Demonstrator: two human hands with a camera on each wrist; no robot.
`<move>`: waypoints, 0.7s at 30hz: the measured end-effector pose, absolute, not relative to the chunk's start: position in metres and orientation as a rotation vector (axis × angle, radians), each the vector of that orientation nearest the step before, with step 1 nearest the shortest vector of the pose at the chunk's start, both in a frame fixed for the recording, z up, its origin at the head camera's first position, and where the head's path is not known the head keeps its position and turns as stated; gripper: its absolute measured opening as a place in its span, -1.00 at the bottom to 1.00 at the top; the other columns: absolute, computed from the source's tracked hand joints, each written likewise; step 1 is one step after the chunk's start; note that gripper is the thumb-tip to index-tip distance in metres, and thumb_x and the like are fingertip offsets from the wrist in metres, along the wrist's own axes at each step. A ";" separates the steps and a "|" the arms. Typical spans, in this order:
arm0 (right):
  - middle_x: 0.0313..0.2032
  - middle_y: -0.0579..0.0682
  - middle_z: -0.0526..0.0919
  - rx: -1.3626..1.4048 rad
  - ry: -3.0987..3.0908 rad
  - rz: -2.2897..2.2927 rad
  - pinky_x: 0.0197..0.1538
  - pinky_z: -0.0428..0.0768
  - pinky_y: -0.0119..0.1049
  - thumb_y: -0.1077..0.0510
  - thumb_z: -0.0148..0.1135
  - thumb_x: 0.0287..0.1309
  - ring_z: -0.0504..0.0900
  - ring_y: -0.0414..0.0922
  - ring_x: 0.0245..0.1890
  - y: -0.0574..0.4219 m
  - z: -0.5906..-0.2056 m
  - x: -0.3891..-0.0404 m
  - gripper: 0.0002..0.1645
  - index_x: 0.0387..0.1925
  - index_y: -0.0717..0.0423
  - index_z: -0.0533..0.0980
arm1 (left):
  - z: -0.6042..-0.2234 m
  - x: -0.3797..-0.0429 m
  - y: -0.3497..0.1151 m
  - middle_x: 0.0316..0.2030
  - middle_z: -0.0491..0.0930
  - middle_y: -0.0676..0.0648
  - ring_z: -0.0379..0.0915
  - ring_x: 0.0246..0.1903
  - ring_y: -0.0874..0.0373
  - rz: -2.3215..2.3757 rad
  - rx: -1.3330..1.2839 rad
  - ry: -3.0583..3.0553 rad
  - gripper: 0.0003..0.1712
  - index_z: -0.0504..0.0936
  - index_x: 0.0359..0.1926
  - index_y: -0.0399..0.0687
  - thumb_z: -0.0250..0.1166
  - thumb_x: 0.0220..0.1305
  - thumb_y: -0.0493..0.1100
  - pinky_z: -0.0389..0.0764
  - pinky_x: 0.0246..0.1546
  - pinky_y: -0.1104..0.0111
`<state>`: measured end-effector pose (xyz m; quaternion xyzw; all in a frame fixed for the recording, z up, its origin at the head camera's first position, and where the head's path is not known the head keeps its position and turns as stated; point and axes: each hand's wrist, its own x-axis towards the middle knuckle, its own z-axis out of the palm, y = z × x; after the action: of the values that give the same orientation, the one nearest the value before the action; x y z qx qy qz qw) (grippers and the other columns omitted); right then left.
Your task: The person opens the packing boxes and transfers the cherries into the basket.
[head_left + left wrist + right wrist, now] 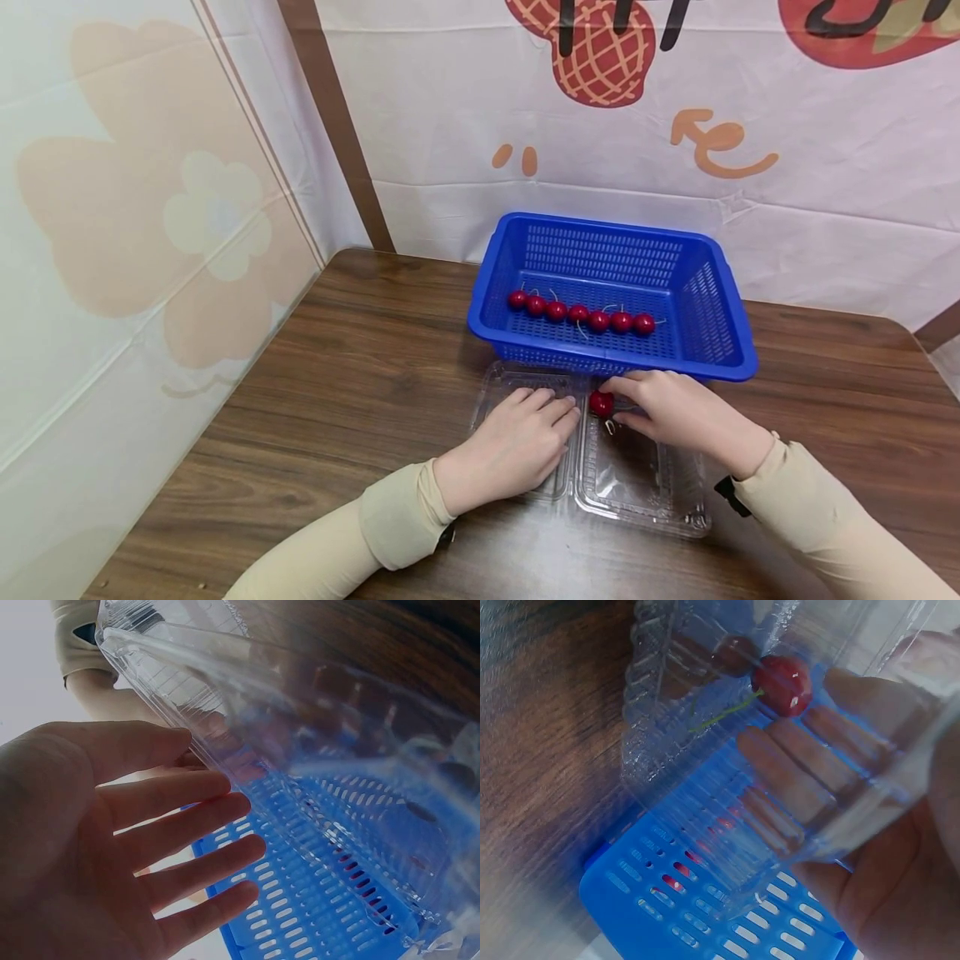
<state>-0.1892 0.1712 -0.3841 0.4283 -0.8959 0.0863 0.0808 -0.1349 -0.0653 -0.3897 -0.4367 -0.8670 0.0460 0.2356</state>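
Note:
A clear plastic clamshell box (637, 508) lies unfolded on the table, its two halves side by side. One red cherry (601, 404) with a green stem sits in the far left corner of the right half. My right hand (671, 408) reaches into that half, index finger and thumb beside the cherry; in the right wrist view, small gaps separate the fingertips (754, 742) from the cherry. My left hand (517, 442) lies over the left half, palm down. Its fingers are spread and nearly straight in the left wrist view, close against the clear plastic.
Just behind the box stands a blue perforated basket (731, 333). A row of several red cherries (577, 314) lies inside it. The brown wooden table (315, 400) extends to both sides, and a printed cloth (442, 125) hangs behind.

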 end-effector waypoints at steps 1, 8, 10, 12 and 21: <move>-0.36 -0.05 0.67 1.283 -2.682 0.254 -0.37 0.62 -0.15 0.14 0.37 -0.12 0.61 -0.15 -0.40 0.171 -0.384 -0.190 -0.65 -0.19 0.06 0.58 | -0.390 -0.135 -0.065 -0.01 0.60 -0.05 0.44 -0.05 0.02 0.127 -1.198 -2.376 -0.54 0.59 0.01 -0.12 0.16 0.14 0.01 0.50 -0.10 0.23; -0.40 -0.07 0.65 1.300 -2.703 0.236 -0.39 0.61 -0.19 0.14 0.36 -0.11 0.59 -0.19 -0.43 0.167 -0.384 -0.191 -0.68 -0.21 0.06 0.58 | -0.390 -0.135 -0.065 -0.02 0.60 -0.05 0.44 -0.05 0.02 0.132 -1.196 -2.374 -0.53 0.59 0.01 -0.12 0.16 0.14 0.02 0.50 -0.11 0.23; -0.41 -0.07 0.65 1.300 -2.713 0.229 -0.40 0.61 -0.21 0.14 0.36 -0.11 0.58 -0.20 -0.44 0.166 -0.385 -0.191 -0.68 -0.21 0.07 0.58 | -0.390 -0.135 -0.065 -0.01 0.60 -0.05 0.44 -0.05 0.02 0.133 -1.196 -2.374 -0.53 0.59 0.01 -0.12 0.16 0.13 0.02 0.50 -0.10 0.23; -0.41 -0.07 0.64 1.299 -2.727 0.218 -0.40 0.61 -0.22 0.13 0.36 -0.11 0.57 -0.21 -0.45 0.165 -0.385 -0.191 -0.67 -0.20 0.08 0.58 | -0.391 -0.135 -0.065 -0.01 0.60 -0.05 0.44 -0.05 0.02 0.132 -1.196 -2.373 -0.53 0.59 0.01 -0.12 0.17 0.13 0.02 0.50 -0.10 0.23; -0.42 -0.06 0.64 1.339 -2.749 0.198 -0.38 0.62 -0.22 0.11 0.40 -0.16 0.58 -0.19 -0.43 0.162 -0.390 -0.192 -0.64 -0.23 0.08 0.58 | -0.391 -0.136 -0.065 -0.01 0.60 -0.04 0.43 -0.05 0.03 0.141 -1.196 -2.384 -0.53 0.59 0.00 -0.11 0.15 0.14 0.03 0.50 -0.09 0.22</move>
<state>-0.1923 0.1617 -0.3904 0.4366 -0.8965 0.0644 0.0388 -0.1356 -0.0648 -0.3912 -0.4355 -0.8680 0.0512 0.2329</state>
